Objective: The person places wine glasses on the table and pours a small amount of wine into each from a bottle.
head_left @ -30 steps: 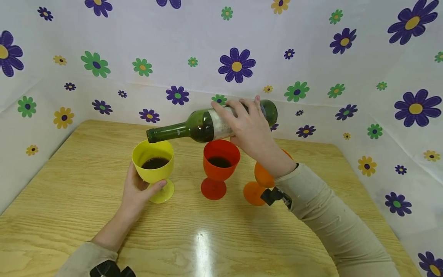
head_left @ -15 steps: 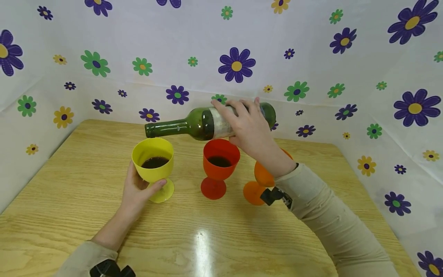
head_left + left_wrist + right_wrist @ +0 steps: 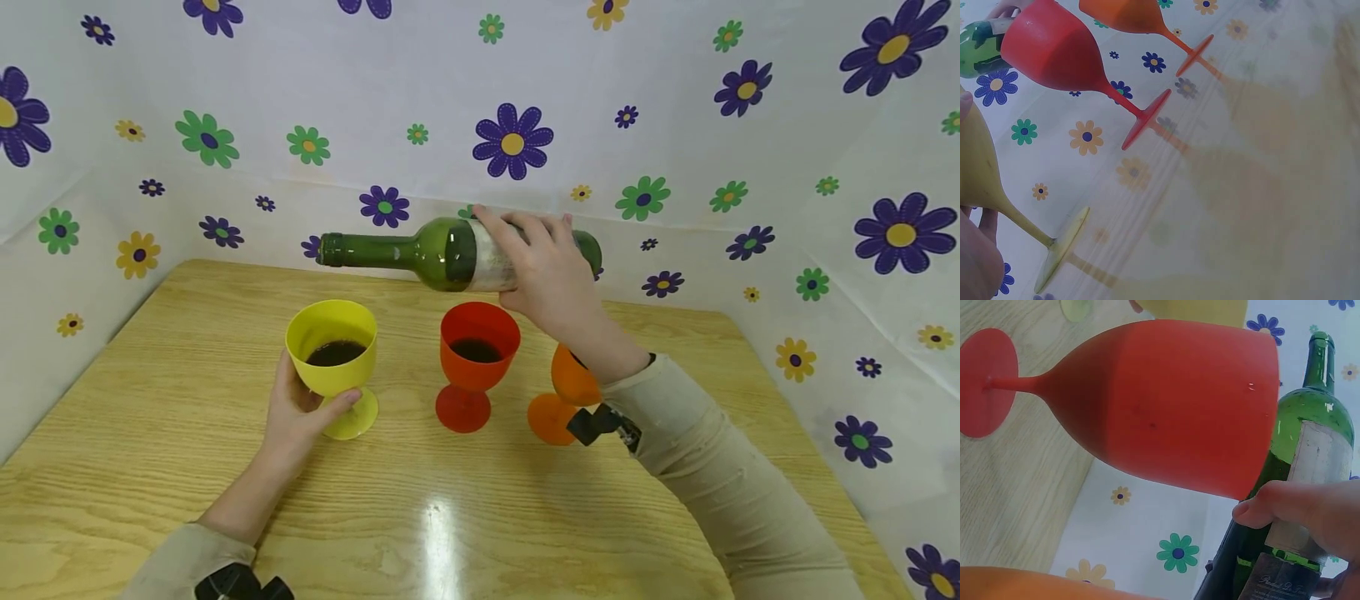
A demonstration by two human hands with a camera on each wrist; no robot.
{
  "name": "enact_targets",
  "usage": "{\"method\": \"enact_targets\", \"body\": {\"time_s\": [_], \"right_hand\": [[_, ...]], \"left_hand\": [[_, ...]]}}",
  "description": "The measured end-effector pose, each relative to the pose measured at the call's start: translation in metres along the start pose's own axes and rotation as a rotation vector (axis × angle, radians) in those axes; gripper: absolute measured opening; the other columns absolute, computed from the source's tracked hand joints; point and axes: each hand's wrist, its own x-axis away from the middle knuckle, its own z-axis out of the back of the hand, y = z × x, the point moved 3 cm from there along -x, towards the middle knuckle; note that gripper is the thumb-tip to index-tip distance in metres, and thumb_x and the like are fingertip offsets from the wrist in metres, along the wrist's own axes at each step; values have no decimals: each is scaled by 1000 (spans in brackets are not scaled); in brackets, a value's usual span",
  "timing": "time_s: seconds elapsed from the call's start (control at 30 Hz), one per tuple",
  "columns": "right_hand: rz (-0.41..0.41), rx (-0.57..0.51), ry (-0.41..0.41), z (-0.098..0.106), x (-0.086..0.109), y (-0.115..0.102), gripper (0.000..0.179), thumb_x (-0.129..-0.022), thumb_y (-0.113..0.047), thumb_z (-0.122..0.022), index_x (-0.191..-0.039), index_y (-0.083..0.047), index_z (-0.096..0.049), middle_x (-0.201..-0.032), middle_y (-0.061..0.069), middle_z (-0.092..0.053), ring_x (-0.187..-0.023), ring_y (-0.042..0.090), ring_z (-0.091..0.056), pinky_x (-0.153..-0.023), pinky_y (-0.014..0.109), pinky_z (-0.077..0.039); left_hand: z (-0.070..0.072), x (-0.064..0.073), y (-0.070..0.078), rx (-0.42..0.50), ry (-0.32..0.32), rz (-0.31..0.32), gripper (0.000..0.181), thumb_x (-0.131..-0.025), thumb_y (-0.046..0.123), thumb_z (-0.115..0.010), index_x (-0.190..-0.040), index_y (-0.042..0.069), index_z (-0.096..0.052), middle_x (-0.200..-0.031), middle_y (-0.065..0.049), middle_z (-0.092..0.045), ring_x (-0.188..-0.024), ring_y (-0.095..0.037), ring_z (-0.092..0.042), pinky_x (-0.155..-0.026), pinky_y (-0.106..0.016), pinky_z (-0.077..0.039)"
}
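My left hand (image 3: 303, 412) holds the bowl of a yellow goblet (image 3: 352, 367) low down, its thumb across the front; the goblet's foot stands on the table. Dark liquid (image 3: 337, 352) lies inside. Up at the right, my right hand (image 3: 551, 279) grips a green wine bottle (image 3: 435, 254) round its pale label from above. The bottle lies nearly level in the air, neck to the left, mouth above the yellow goblet's rim and apart from it. Between the hands a red goblet (image 3: 480, 358) stands upright with dark liquid in it. In the right wrist view the thumb (image 3: 1260, 506) presses along the bottle.
An orange goblet (image 3: 573, 379) stands at the right, partly hidden under the right wrist. The wooden table (image 3: 360, 517) ends at the back against a white flowered cloth (image 3: 420, 75), which also runs up both sides. Each wrist carries a black camera mount (image 3: 600, 423).
The bottle's neck has risen from just over the yellow goblet's rim, bringing the bottle from a downward tilt to nearly level. The left hand and the goblets stay where they were.
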Motion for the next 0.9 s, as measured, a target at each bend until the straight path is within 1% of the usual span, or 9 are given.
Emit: {"method": "enact_targets", "body": {"time_s": [0.07, 0.13, 0.23, 0.3, 0.4, 0.5, 0.73, 0.83, 0.9], "right_hand": [[-41, -26, -16, 2, 1, 1, 100, -68, -14, -87, -149, -26, -31, -137, 14, -46, -121, 41, -41, -102, 68, -25], [-85, -50, -31, 4, 2, 3, 100, -68, -14, -86, -150, -28, -29, -138, 14, -45, -121, 41, -40, -100, 62, -34], [-150, -86, -50, 7, 3, 8, 102, -68, -15, -86, -150, -30, -28, -139, 14, -44, -121, 40, -39, -91, 55, -45], [-182, -112, -52, 7, 4, 12, 103, -67, -14, -87, -150, -30, -28, -139, 15, -44, -120, 40, -39, -85, 53, -49], [-215, -154, -40, 9, 6, 20, 104, -65, -15, -88, -150, -30, -29, -139, 15, -44, -118, 41, -41, -86, 55, -48], [-234, -225, -17, 10, 10, 28, 105, -64, -14, -88, -150, -29, -29, -137, 16, -46, -118, 40, -43, -89, 56, -46], [-271, -448, 28, 17, 19, 49, 104, -64, -11, -88, -150, -23, -30, -135, 13, -49, -116, 32, -48, -94, 53, -43], [-338, -531, 20, 20, 24, 59, 100, -65, -13, -88, -148, -21, -32, -131, 12, -52, -112, 32, -50, -91, 55, -44], [-402, -581, 7, 22, 29, 66, 99, -67, -14, -87, -148, -21, -31, -129, 13, -52, -110, 34, -52, -88, 57, -46]], "left_hand": [[0, 0, 0, -2, -2, 4, 79, -74, -20, -67, -141, 4, -33, -127, -19, -44, -109, -23, -49, -97, -31, -43], [0, 1, -1, -3, -2, 7, 79, -74, -20, -67, -141, 5, -33, -128, -18, -44, -110, -23, -49, -98, -30, -42], [1, 2, -1, -3, -5, 7, 79, -75, -20, -67, -141, 5, -32, -128, -18, -44, -110, -23, -49, -98, -30, -42], [1, 2, -1, -3, -5, 6, 79, -75, -20, -66, -141, 5, -32, -128, -18, -44, -110, -23, -49, -98, -30, -42], [1, 2, -1, -3, -5, 9, 79, -75, -20, -66, -141, 5, -32, -128, -18, -44, -110, -23, -49, -99, -30, -42], [1, 2, -1, -3, -6, 9, 79, -75, -20, -66, -141, 5, -32, -129, -18, -43, -111, -24, -48, -99, -31, -41], [0, 1, -1, 1, -2, 13, 80, -75, -20, -67, -142, 5, -31, -130, -20, -42, -111, -24, -48, -100, -31, -41], [0, 1, -1, 7, 1, 16, 81, -74, -21, -67, -142, 6, -31, -130, -19, -42, -111, -24, -48, -100, -32, -41], [0, 1, -1, 11, 0, 14, 81, -74, -21, -66, -142, 6, -32, -131, -19, -42, -111, -24, -48, -100, -32, -41]]}}
